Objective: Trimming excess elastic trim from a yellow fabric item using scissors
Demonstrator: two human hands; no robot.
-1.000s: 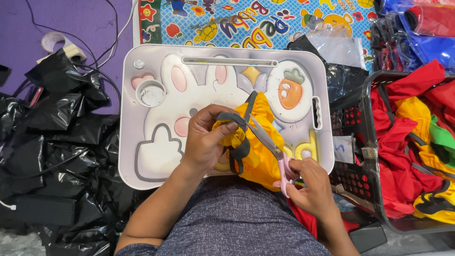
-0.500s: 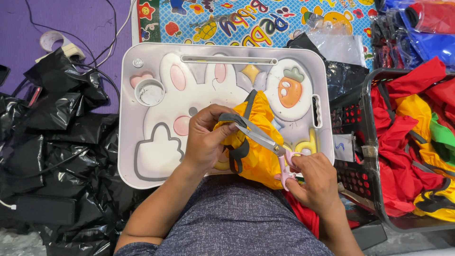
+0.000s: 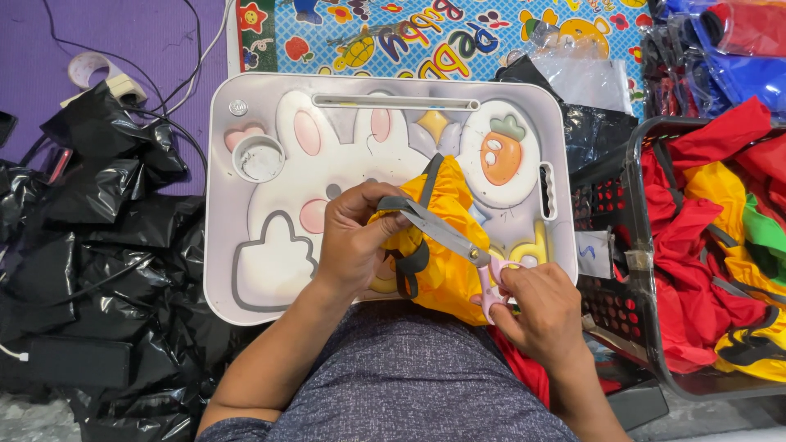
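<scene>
A yellow cloth piece [image 3: 446, 245] with grey trim lies bunched on a white lap tray [image 3: 270, 262] printed with a rabbit and a carrot. My left hand [image 3: 352, 241] pinches the cloth's grey edge near its top left. My right hand [image 3: 536, 307] grips pink-handled scissors [image 3: 458, 241], whose blades point up-left and reach the cloth right at my left fingers. The blades look nearly closed at the grey trim.
Black plastic bags [image 3: 90, 245] are heaped on the left. A black crate [image 3: 704, 245] on the right holds red, yellow and green cloth pieces. A colourful play mat [image 3: 426, 37], a tape roll [image 3: 90, 69] and cables lie beyond the tray.
My right hand has swung the scissors up from beside the cloth so the blades now reach the grey trim at my left fingers. The left hand keeps its hold.
</scene>
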